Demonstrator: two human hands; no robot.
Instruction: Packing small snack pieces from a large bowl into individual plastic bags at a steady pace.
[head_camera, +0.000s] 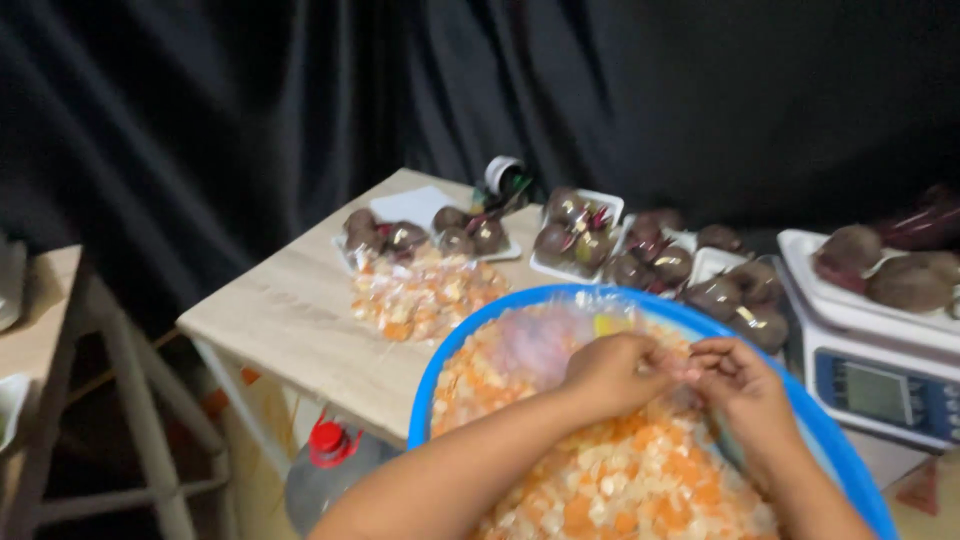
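Head view: left hand (610, 372) fingers curled, pinching clear plastic bag (545, 340) over blue basin (425, 395) of diced orange-white pieces. Right hand (738, 385) fingers nearly closed, pinching same bag's edge. Wrapped beetroot trays (575, 235) on worktop (290, 310) beyond; scale (880, 390) rightmost.

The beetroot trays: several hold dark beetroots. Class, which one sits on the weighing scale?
The white tray at far right, resting on the digital scale. The other trays lie flat on the wooden table.
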